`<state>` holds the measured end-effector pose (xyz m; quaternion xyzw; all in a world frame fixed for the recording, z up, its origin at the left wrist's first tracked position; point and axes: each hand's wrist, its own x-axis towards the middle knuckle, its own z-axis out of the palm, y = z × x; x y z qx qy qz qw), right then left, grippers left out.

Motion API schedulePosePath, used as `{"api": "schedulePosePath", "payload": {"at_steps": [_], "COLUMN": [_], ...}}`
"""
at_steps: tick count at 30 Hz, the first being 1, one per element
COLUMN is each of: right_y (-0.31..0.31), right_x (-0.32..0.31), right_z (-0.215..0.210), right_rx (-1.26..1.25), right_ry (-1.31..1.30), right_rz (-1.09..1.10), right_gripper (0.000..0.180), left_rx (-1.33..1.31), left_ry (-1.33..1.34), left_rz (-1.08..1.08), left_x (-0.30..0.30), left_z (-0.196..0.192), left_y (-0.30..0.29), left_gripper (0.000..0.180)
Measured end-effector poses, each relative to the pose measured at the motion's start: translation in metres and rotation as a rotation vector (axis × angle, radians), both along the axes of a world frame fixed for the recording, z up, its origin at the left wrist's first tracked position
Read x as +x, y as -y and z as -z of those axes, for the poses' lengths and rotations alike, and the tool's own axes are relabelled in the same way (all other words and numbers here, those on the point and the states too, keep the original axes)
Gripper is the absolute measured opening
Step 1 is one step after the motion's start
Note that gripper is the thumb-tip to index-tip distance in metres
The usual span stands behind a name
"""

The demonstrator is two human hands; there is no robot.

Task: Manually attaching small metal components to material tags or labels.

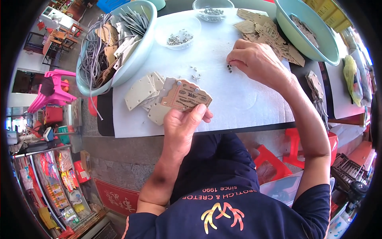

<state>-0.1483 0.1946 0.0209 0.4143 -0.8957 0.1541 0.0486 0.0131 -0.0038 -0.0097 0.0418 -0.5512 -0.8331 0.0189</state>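
Note:
My left hand (182, 126), near the front edge of the table, is closed on a printed brown cardboard tag (184, 96) with its thumb on top. A small round metal piece shows at the tag's upper edge. Over the table to the right, my right hand (260, 61) has its fingertips drawn together. Several tiny dark metal fasteners (229, 68) show right at those fingertips. More loose metal fasteners (195, 75) lie on the white sheet (238, 103) just beyond the tag. Beside my left hand is a pile of pale cards (141, 92) with small holes.
A clear bowl (161, 36) of metal fasteners stands ahead, another small bowl (213, 15) behind it. On the left, a pale blue basin (147, 36) holds grey cords and cards. Brown tags (270, 36) lie beside a second basin (292, 30) at the right. Red stools (272, 163) stand below.

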Motion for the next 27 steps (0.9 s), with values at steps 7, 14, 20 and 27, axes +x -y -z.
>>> {"api": "schedulePosePath", "payload": {"at_steps": [7, 14, 20, 27], "right_y": [0.003, 0.003, 0.006, -0.005], "right_x": [-0.009, -0.014, -0.013, -0.007], "right_z": [0.0, -0.012, -0.012, 0.0], "right_rx": [0.003, 0.165, 0.19, 0.108], "right_ry": [0.069, 0.154, 0.2, 0.123], "right_rz": [0.019, 0.034, 0.061, 0.076], "right_gripper": [0.012, 0.011, 0.011, 0.012], "left_rx": [-0.016, -0.025, -0.014, -0.044], "left_ry": [-0.004, 0.004, 0.022, 0.008], "left_rz": [0.037, 0.021, -0.006, 0.001], "left_x": [0.0, -0.001, 0.0, -0.002], "left_z": [0.002, -0.002, -0.002, -0.002], "left_y": [0.003, 0.0, 0.0, -0.002], "left_gripper": [0.018, 0.016, 0.015, 0.015]}}
